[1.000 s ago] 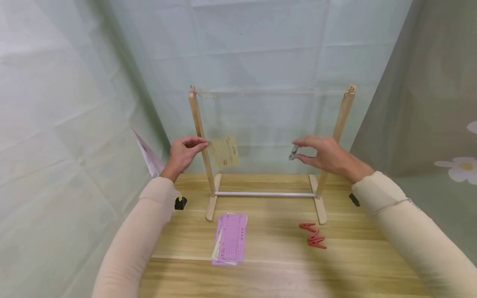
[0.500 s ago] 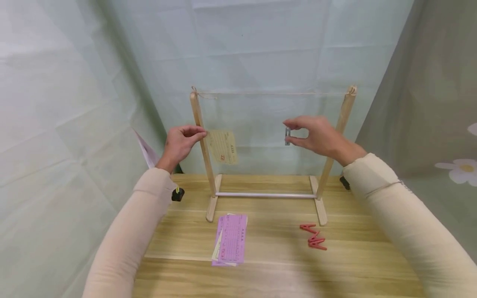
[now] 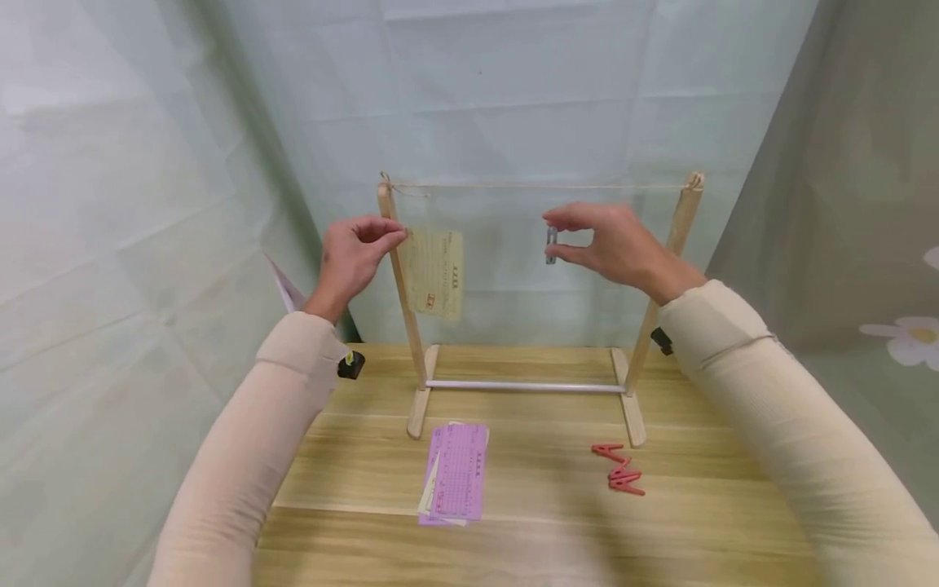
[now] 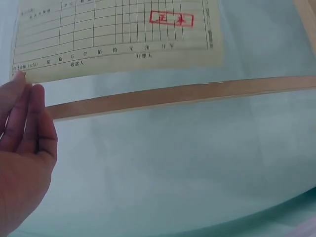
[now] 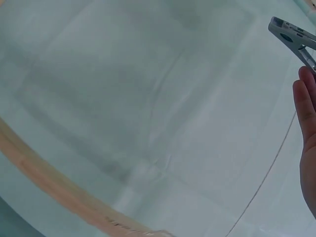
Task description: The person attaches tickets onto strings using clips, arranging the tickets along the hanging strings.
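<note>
The left hand [image 3: 352, 259] pinches a yellowish slip [image 3: 436, 273] by its corner; the right hand [image 3: 612, 244], level with it, pinches a grey clip [image 3: 551, 244] just below the string [image 3: 543, 187].

On the worktop [image 3: 697, 522] lie purple slips [image 3: 456, 473] and, well apart, some red clips [image 3: 619, 471].

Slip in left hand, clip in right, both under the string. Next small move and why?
Probably raise the yellow slip until its top edge meets the string. The left hand pinches it beside the left post, its top edge below the string. The right hand pinches the grey clip off to the right, also below the string, so the paper likely has to be in place before clipping.
</note>
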A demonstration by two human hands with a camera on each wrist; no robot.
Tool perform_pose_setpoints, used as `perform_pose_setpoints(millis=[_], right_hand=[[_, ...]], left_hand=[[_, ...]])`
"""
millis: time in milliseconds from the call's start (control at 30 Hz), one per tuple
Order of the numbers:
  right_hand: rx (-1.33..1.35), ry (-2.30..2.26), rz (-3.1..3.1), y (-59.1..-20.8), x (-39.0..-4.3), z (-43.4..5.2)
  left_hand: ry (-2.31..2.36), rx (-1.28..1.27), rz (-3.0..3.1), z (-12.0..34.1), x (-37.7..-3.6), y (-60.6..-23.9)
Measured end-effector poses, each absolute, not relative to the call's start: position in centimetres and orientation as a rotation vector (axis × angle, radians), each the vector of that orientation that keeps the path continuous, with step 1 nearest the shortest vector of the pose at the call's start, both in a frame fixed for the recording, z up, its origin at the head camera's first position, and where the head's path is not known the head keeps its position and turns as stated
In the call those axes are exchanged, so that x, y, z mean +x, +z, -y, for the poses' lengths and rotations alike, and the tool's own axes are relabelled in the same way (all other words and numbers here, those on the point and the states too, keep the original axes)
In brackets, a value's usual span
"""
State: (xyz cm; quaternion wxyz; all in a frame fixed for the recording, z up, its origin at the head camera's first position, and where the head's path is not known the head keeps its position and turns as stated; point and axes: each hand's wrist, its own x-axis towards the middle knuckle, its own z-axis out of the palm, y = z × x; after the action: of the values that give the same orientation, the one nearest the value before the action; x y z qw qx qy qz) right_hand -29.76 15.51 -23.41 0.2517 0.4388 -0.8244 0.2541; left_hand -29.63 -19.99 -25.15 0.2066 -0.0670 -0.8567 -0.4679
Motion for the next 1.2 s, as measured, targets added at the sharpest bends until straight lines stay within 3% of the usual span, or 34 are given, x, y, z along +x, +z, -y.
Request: perform_pose_setpoints(millis=[700,1200], right_hand=[[0.999,0.797,2.429,-18.6,-30.4,-11.3],[0.968,0.946,2.421,-17.4,-31.5,-8.6]], left_hand=[[-1.190,-0.048,2.358,19.3,-30.2,-21.1],[-1.175,0.002,2.386,19.3,-30.2,-20.7]])
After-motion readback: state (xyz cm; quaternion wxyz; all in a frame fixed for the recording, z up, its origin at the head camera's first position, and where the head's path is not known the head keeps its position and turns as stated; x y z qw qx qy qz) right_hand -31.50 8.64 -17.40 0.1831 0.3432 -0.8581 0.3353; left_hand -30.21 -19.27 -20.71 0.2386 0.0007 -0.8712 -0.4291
